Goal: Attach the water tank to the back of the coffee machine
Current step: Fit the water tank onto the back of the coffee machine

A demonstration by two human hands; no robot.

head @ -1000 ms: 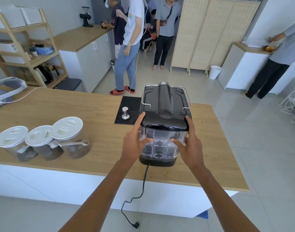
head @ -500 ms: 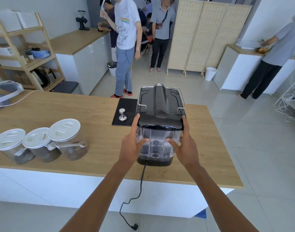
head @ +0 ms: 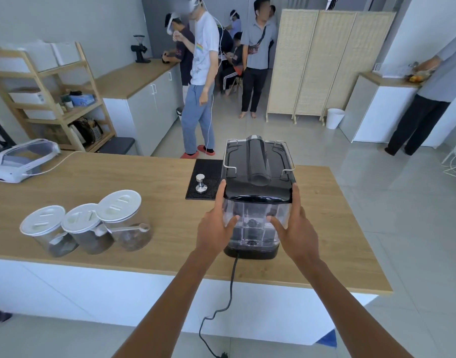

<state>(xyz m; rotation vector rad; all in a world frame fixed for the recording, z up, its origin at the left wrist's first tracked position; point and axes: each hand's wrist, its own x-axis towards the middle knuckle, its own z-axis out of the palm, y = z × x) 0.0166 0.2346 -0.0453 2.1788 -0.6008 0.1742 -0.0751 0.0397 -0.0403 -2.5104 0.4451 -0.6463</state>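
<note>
The black coffee machine (head: pixel 258 171) stands on the wooden counter (head: pixel 154 182) with its back toward me. The clear water tank (head: pixel 254 223) with a black lid sits against that back, upright. My left hand (head: pixel 215 228) grips the tank's left side, thumb on its rear face and index finger up along the lid edge. My right hand (head: pixel 295 228) holds the right side the same way. The machine's black power cord (head: pixel 230 288) hangs off the counter's near edge.
A black tamping mat (head: pixel 205 166) with a metal tamper (head: pixel 201 183) lies left of the machine. Three lidded glass jars (head: pixel 92 226) stand at the counter's left front, a white headset (head: pixel 20 161) at far left. Several people stand beyond the counter.
Both hands stay on the tank's sides, which sits slightly lower against the machine. My view has tilted up, showing more of the room.
</note>
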